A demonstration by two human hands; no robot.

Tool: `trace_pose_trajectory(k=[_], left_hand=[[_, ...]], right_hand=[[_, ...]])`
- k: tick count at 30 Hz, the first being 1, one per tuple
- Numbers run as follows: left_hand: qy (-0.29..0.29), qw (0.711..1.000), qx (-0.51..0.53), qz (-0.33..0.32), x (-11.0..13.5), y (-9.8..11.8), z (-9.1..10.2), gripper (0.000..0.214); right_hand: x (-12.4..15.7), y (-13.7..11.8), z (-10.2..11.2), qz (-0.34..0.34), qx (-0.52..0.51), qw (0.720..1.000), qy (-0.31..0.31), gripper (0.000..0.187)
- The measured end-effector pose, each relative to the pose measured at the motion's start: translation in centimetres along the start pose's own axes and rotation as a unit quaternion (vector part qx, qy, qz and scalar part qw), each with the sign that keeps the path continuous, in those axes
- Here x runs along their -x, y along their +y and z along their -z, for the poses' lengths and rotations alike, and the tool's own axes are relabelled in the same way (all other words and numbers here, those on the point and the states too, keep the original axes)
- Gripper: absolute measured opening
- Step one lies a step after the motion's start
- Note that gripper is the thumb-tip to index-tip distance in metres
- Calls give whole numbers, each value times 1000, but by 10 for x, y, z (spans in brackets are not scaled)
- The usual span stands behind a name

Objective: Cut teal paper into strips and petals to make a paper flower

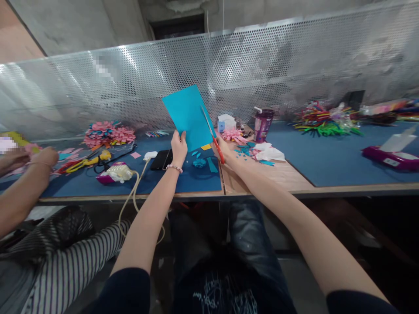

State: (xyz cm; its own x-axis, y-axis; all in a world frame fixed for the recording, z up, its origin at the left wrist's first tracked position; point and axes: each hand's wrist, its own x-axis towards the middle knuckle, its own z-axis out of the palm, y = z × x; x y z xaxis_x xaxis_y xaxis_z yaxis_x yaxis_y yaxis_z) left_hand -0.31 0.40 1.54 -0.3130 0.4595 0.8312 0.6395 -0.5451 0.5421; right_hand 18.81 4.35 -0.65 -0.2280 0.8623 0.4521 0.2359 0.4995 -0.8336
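One blue sheet [187, 117] in left grip [179, 147]

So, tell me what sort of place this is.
Probably a craft workshop: blue scraps lie on the bench, the left hand holds a blue sheet, and the right hand holds scissors.

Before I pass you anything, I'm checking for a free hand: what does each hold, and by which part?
The left hand holds the blue sheet near its lower left corner; the right hand, the scissors by their red handles.
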Motion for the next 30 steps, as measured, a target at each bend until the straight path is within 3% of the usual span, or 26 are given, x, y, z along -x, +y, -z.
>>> trace_pose_trajectory(k=[11,30], left_hand=[[-1,1000,-5,10,1,1,0,44],[-1,1000,1,7,0,2,2,49]], right_hand=[[-1,-3,5,31,57,998,15,14],[4,-13,10,-22,-44,997,-58,32]])
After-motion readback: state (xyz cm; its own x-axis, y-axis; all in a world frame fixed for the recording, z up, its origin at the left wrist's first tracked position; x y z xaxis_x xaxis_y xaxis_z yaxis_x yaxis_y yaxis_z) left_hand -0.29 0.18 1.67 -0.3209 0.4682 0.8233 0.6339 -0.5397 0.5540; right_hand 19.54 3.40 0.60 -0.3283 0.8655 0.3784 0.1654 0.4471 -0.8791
